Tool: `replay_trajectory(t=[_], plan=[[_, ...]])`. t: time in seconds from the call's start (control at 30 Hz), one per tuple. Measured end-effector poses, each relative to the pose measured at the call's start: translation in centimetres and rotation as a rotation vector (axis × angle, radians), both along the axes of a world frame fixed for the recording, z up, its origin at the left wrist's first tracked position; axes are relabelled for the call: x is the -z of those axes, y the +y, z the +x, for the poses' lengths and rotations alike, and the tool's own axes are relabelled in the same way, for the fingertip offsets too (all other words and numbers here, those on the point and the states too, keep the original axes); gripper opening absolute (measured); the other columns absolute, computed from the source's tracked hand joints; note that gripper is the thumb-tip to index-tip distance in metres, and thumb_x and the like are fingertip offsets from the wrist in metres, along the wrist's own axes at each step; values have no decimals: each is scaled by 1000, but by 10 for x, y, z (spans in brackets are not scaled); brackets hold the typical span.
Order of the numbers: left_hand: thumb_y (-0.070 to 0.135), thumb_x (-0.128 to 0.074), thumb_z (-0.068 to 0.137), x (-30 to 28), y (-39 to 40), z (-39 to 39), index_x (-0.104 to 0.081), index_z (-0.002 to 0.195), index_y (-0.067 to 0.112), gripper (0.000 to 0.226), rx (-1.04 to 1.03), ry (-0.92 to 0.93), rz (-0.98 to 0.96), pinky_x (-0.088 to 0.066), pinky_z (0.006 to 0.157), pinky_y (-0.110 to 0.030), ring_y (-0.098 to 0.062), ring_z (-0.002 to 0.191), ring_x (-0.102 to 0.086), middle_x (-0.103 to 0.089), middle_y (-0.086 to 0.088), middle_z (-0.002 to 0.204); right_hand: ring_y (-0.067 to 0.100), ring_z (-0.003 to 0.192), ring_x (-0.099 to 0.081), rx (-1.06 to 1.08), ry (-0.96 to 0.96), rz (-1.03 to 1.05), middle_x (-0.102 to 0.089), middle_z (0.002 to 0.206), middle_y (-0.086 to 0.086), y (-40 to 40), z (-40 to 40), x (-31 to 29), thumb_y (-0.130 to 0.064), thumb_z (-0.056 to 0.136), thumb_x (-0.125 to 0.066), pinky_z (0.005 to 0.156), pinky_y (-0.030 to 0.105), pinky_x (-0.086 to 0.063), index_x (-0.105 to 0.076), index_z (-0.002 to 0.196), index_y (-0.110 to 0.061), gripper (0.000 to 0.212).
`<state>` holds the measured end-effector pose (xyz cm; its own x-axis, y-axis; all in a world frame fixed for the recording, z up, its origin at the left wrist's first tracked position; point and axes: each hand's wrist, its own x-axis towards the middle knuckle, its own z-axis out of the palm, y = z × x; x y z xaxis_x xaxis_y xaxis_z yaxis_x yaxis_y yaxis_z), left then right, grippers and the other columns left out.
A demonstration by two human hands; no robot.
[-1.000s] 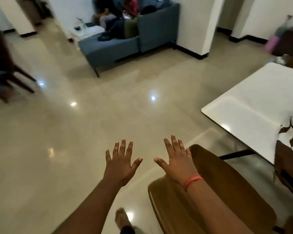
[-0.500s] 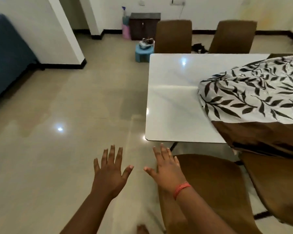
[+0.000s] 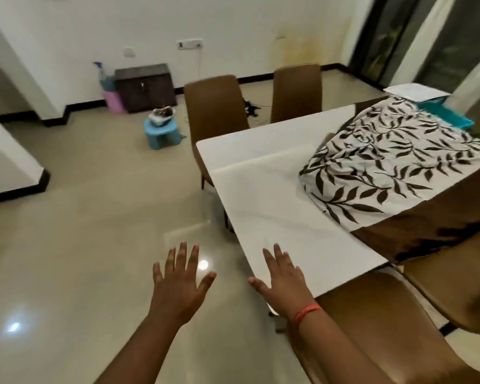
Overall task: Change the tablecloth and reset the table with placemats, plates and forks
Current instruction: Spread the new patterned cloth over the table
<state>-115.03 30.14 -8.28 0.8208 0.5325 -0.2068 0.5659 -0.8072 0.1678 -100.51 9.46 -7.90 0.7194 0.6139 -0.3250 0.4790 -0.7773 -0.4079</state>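
Half of the white glossy rectangular tabletop (image 3: 275,195) lies bare, and the white tablecloth with dark leaf print and a brown border (image 3: 394,173) is bunched over the far half at two o'clock, its brown edge hanging off the near side above a brown chair seat (image 3: 449,284). A second ago I was looking at the blue sofa and open floor; now my view has swung round until the table fills the right of it, so I judge I am turning back to finish pulling that cloth off. My right hand (image 3: 281,281), with an orange thread band at the wrist, is spread flat, fingers straight, over the table's near corner at five o'clock; whether it touches the surface I cannot tell. My left hand (image 3: 178,284) is spread the same way over the shiny beige floor at six o'clock, holding nothing. No placemats, plates or forks are visible, so the reset has not begun. Two brown chairs (image 3: 214,106) stand along the far side at twelve o'clock, with a small blue plastic stool (image 3: 161,133) at eleven and a dark wooden cabinet (image 3: 144,87) against the wall.
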Motion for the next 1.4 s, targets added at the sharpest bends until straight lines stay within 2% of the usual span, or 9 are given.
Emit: replay_trajectory(t=[0.27, 0.47, 0.6, 0.7, 0.83, 0.97, 1.1, 1.2, 1.4], plan=[[87, 28, 63, -21, 108, 89, 19, 155, 35, 106, 293, 30, -28, 2, 122, -55, -22, 154, 13, 18, 3, 166, 18, 153, 6, 362, 75, 15, 17, 164, -6, 48, 18, -13, -90, 61, -4, 123, 41, -10, -3, 157, -34, 111], [86, 29, 63, -15, 147, 234, 18, 155, 38, 105, 491, -6, -18, 1, 121, -55, -22, 153, 15, 26, 7, 162, 13, 151, -13, 586, 107, 59, 10, 165, -5, 69, 116, 2, -92, 54, -9, 119, 28, -22, -20, 156, -29, 120], [84, -2, 87, -11, 171, 327, 0, 158, 38, 84, 581, -55, 76, 15, 115, -47, -27, 154, -4, 16, 5, 162, 19, 152, -7, 635, 107, 33, 2, 166, 2, 96, 220, 20, -94, 49, -1, 122, 33, -16, -23, 155, -24, 130], [86, 17, 74, -8, 187, 392, 20, 153, 38, 92, 621, 28, 62, 19, 115, -47, -21, 149, 23, 33, 7, 157, 22, 151, -16, 658, 116, 33, -2, 166, 8, 123, 290, 34, -86, 71, -15, 119, 33, -23, -29, 153, -21, 106], [85, 27, 67, -7, 186, 459, 19, 154, 36, 101, 716, 60, 46, 11, 119, -52, -23, 152, 20, 30, 6, 159, 25, 143, -35, 712, 117, -35, -4, 164, 10, 133, 350, 50, -67, 93, -35, 114, 34, -33, -35, 150, -22, 73], [83, 32, 62, 4, 179, 519, 17, 156, 34, 107, 839, 132, 38, 7, 120, -53, -23, 153, 17, 25, 4, 163, 26, 145, -26, 838, 42, -78, -26, 156, 10, 143, 373, 63, -42, 99, -47, 118, 34, -24, -43, 144, -18, 51], [69, -2, 94, 22, 162, 569, 8, 159, 27, 78, 964, 227, 13, 2, 123, -49, -23, 154, 10, 16, 1, 166, 28, 132, -43, 949, -18, -78, -51, 135, 12, 156, 380, 54, -27, 99, -51, 112, 35, -31, -56, 128, -9, 35], [48, -31, 104, 37, 150, 600, -6, 160, 20, 67, 1052, 193, -75, -8, 125, -40, -21, 155, -4, -1, -2, 168, 22, 100, -56, 1197, -160, 109, -60, 102, 3, 161, 381, 33, -17, 86, -64, 86, 30, -42, -61, 97, -14, 12], [40, -68, 88, 53, 100, 660, -10, 159, 17, 95, 1037, 14, -502, -35, 115, -34, -24, 144, -32, -18, -4, 165, 10, 99, -52, 1344, -400, 178, -59, 105, -7, 170, 387, -15, -11, 87, -68, 87, 24, -41, -65, 111, -16, 25]])
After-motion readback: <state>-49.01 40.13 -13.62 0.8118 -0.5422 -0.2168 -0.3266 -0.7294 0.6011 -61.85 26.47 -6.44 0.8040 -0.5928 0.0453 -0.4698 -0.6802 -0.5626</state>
